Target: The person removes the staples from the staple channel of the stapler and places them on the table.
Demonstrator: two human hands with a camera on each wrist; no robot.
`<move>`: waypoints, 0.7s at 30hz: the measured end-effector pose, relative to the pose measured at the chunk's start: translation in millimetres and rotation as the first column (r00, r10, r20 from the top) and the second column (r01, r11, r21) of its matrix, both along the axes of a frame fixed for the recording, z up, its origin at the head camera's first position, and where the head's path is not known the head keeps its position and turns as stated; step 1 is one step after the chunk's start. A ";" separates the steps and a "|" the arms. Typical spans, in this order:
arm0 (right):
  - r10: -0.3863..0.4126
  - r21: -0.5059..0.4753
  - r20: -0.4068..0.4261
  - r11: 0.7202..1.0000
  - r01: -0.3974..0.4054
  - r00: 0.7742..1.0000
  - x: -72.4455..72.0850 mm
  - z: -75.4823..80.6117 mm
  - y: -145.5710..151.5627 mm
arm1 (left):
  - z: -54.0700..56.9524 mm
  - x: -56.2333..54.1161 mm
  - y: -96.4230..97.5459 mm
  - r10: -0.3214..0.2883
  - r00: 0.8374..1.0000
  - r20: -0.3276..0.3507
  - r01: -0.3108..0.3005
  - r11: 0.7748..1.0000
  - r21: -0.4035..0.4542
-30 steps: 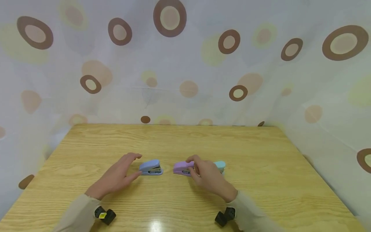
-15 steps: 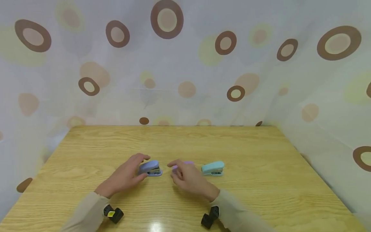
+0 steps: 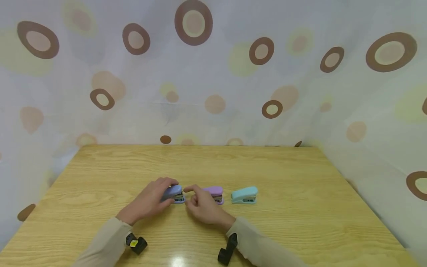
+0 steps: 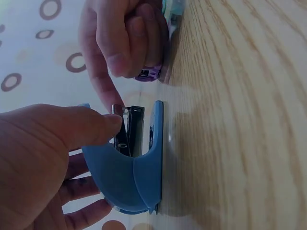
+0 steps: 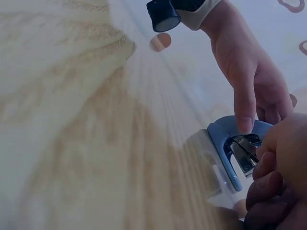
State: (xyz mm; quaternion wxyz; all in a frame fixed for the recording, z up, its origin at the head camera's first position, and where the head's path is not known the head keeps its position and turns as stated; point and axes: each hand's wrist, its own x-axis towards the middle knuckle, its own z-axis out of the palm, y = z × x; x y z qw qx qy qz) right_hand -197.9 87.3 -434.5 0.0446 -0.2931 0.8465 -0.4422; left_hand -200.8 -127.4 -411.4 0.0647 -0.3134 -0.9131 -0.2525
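A blue stapler stands on the table, its front end facing right. My left hand holds it between the thumb on the near side and the fingers on the far side. In the left wrist view the thumb lies against the upper arm of the blue stapler, and its metal magazine shows. My right hand reaches in from the right, index finger extended to the stapler's front end, other fingers curled in with nothing held. Partly behind that hand stands a purple stapler.
A light teal stapler stands to the right of the purple one, roughly in line with the other two. The wooden table meets a patterned cloth backdrop at the back and sides. Each wrist wears a small black camera.
My right hand has moved left, from the purple stapler to the front of the blue one, uncovering the teal stapler. My left hand has moved right and closed in on the blue stapler.
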 end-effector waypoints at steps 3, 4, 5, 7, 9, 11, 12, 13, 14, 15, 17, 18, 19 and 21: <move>-0.018 0.017 0.017 1.000 0.018 1.000 -2.3 -2.6 -5.2 | 0.3 -0.3 1.6 0.013 1.000 0.019 -0.012 1.000 -0.021; -0.022 0.025 0.017 0.999 0.022 1.000 -3.1 -3.1 -6.8 | 0.1 -0.7 1.6 0.018 1.000 0.020 -0.018 0.999 -0.027; -0.024 0.033 0.009 0.999 0.024 1.000 -4.2 -3.3 -8.4 | -0.2 -1.1 1.6 0.022 1.000 0.019 -0.022 0.999 -0.033; -0.030 0.058 -0.017 0.998 0.031 0.999 -5.9 -3.5 -11.3 | -0.9 -2.2 1.3 0.025 1.000 0.011 -0.024 0.999 -0.037; -0.037 0.074 -0.045 0.996 0.041 0.998 -7.1 -3.3 -13.3 | -1.8 -3.3 1.0 0.016 1.000 -0.005 -0.016 0.999 -0.033; -0.046 0.082 -0.063 0.995 0.051 0.997 -7.5 -2.6 -14.8 | -2.5 -4.2 1.0 0.000 1.000 -0.023 -0.001 1.000 -0.026; -0.051 0.081 -0.066 0.995 0.057 0.997 -7.5 -2.3 -15.5 | -2.8 -4.5 1.2 -0.007 1.000 -0.030 0.006 1.000 -0.021; -0.055 0.077 -0.068 0.995 0.060 0.996 -7.4 -2.1 -16.1 | -3.2 -4.8 1.3 -0.012 0.999 -0.034 0.011 1.000 -0.017; -0.059 0.073 -0.070 0.995 0.064 0.996 -7.3 -1.7 -16.7 | -3.5 -5.0 1.4 -0.016 0.999 -0.038 0.016 1.000 -0.016; -0.063 0.075 -0.071 0.995 0.069 0.995 -7.1 -1.2 -17.3 | -3.8 -5.1 1.4 -0.019 0.999 -0.040 0.019 1.000 -0.014; -0.071 0.078 -0.080 0.994 0.078 0.994 -6.9 -1.0 -18.4 | -4.3 -5.3 1.4 -0.020 0.999 -0.039 0.020 1.000 -0.012; -0.075 0.081 -0.085 0.993 0.082 0.994 -6.7 -1.1 -18.8 | -4.5 -5.3 1.3 -0.020 0.999 -0.036 0.020 1.000 -0.012; -0.078 0.086 -0.091 0.993 0.086 0.993 -6.6 -1.2 -19.2 | -4.7 -5.4 1.1 -0.021 0.999 -0.032 0.021 1.000 -0.012; -0.086 0.094 -0.095 0.991 0.095 0.992 -6.4 -1.7 -19.9 | -5.4 -6.1 0.3 -0.024 1.000 -0.020 0.024 1.000 -0.008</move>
